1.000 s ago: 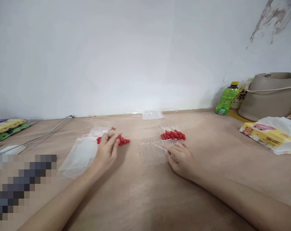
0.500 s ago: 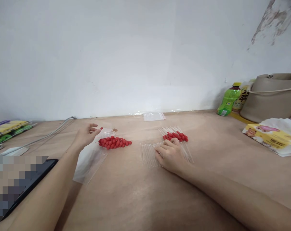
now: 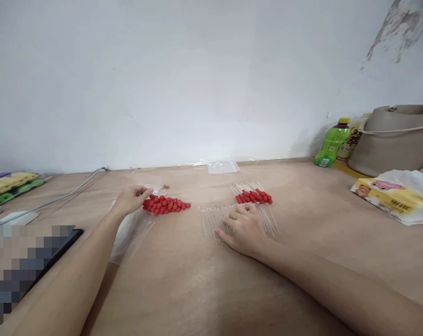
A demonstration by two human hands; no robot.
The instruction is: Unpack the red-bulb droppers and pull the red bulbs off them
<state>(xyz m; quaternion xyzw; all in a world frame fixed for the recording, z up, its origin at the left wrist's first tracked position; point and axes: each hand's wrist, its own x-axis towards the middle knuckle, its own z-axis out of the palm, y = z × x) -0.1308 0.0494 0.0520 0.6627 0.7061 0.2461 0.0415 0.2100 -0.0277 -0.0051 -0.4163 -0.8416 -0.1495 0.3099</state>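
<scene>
My left hand (image 3: 132, 199) is at the left end of a pile of red-tipped sticks (image 3: 165, 205), its thumb and fingers closed together; what they hold, if anything, is hidden. Under that pile and wrist lies a clear plastic bag (image 3: 130, 238). Spread fingers of my right hand (image 3: 244, 228) rest on a row of thin clear tubes (image 3: 209, 221). Just beyond that hand is a second, smaller bundle of red-tipped sticks (image 3: 254, 196), their pale stems pointing toward the wall.
A small clear bag (image 3: 223, 167) lies by the wall. At right are a green bottle (image 3: 332, 142), a beige bag (image 3: 393, 142) and a tissue pack (image 3: 393, 198). A cable (image 3: 71, 192), a dark-edged device (image 3: 62, 249) and yellow-green packs (image 3: 13, 186) are at left.
My left hand has moved slightly right onto the pile, and its fingers have closed together. My right hand's fingers have spread over the tubes, with the thumb stretched to the left.
</scene>
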